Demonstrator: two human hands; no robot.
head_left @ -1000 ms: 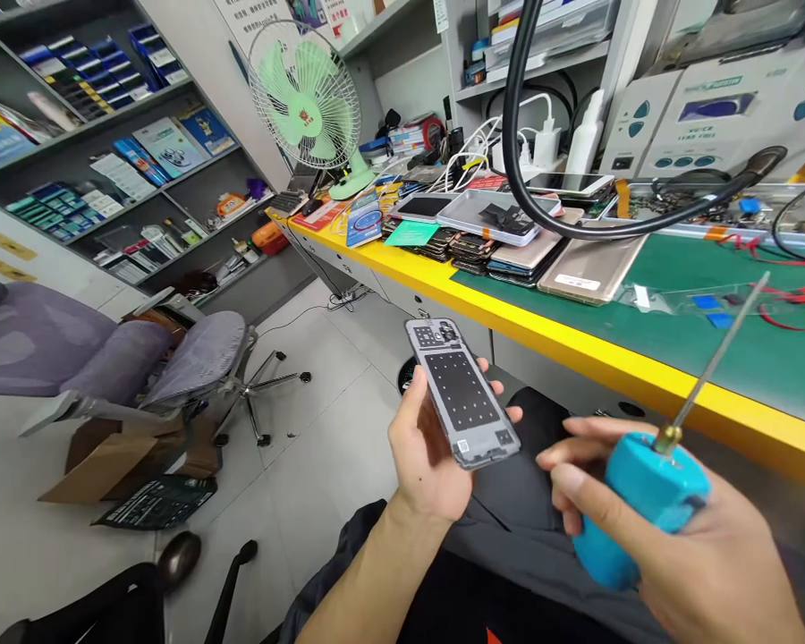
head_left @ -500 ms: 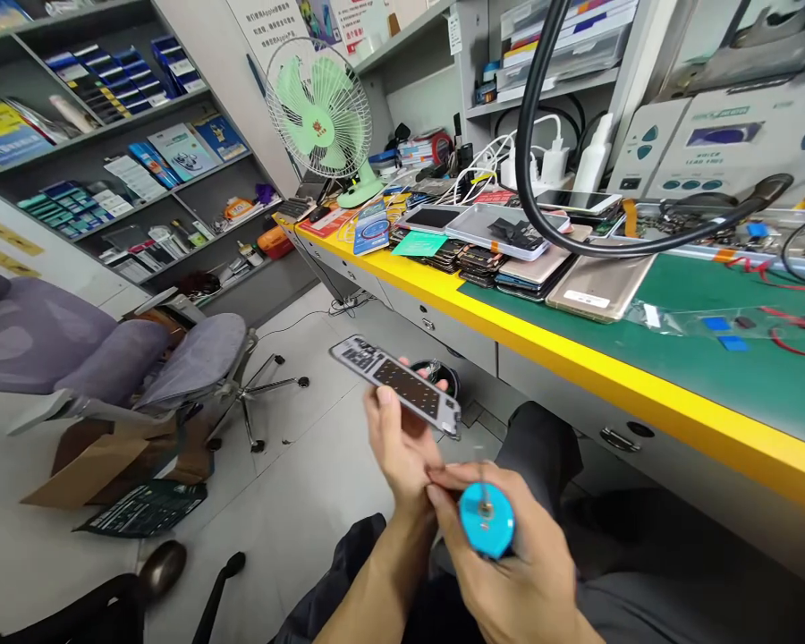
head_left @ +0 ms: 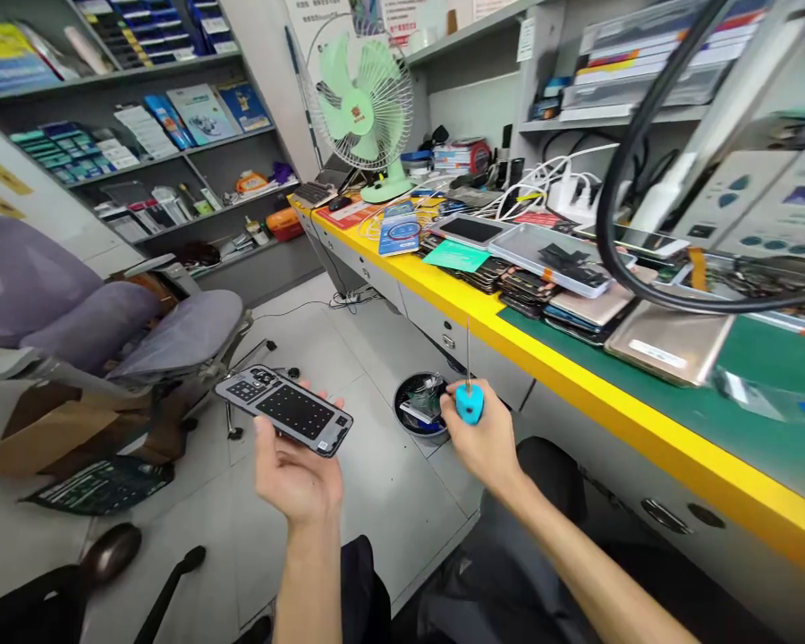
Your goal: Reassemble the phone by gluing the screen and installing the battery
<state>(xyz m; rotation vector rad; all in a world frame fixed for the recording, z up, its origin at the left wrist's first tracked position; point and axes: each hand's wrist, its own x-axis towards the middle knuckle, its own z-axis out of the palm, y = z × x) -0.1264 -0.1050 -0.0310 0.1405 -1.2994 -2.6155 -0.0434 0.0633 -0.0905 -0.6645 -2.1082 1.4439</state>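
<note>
My left hand (head_left: 301, 483), palm up, grips a phone back panel (head_left: 292, 410), grey-edged with a dotted dark area and camera cutouts at one end. The thumb lies along its near edge, and fingertips show past the far edge. Closed around a bright blue tool handle (head_left: 470, 405) is my right hand (head_left: 489, 440). A thin metal shaft (head_left: 468, 344) points up from that handle; the kind of tool is not clear. The two hands are well apart, with the tool not touching the panel.
A black bin (head_left: 398, 413) holding scraps stands on the floor beyond my right hand. The yellow-edged bench (head_left: 577, 386) runs along the right, bearing stacked phone parts (head_left: 527, 291), a gold tablet back (head_left: 674, 331) and a green fan (head_left: 359, 112). An office chair (head_left: 181, 331) stands left.
My hands have separated: the left has moved left with the phone panel, while the right has moved up with the blue tool. The view has shifted, and the bin shows more fully.
</note>
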